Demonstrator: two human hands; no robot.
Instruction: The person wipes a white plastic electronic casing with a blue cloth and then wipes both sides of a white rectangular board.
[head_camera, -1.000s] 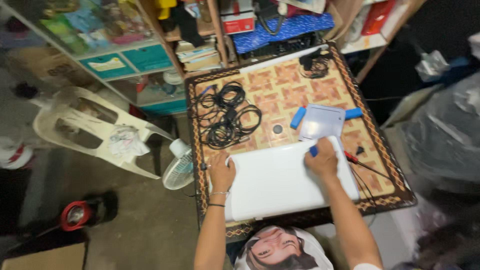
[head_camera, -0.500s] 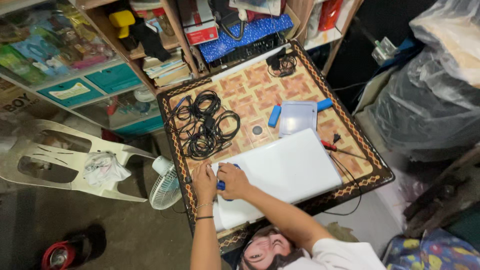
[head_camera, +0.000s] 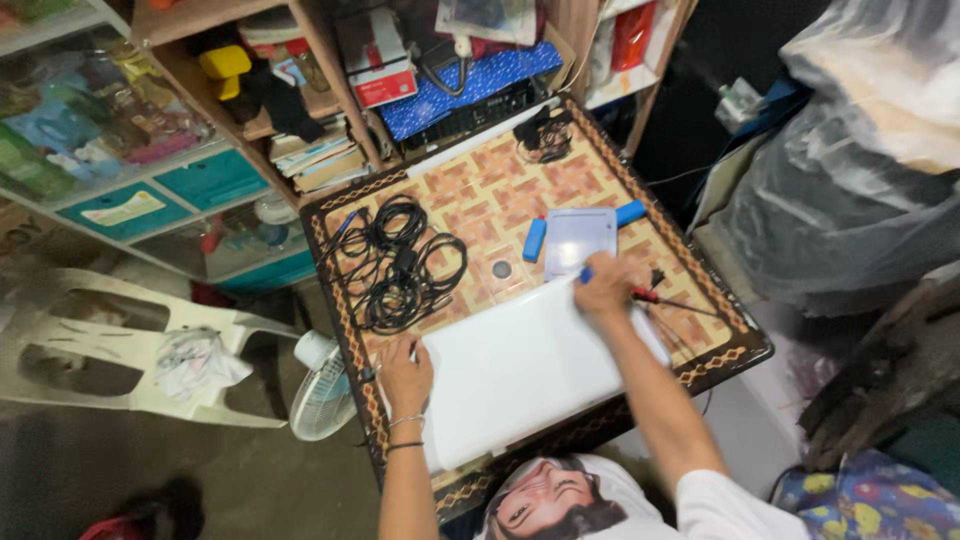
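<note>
I see a big, smooth white panel (head_camera: 520, 365) lying flat on the patterned bench (head_camera: 480, 195), close to its near edge. My left hand (head_camera: 405, 375) presses flat and open on the panel's left end. My right hand (head_camera: 603, 288) sits at its far right corner, its grip closed on a small blue thing (head_camera: 586, 273). Past the panel there is open bench around a grey square tray (head_camera: 580, 240). A bumpy pile of black cables (head_camera: 405, 265) fills the left side.
</note>
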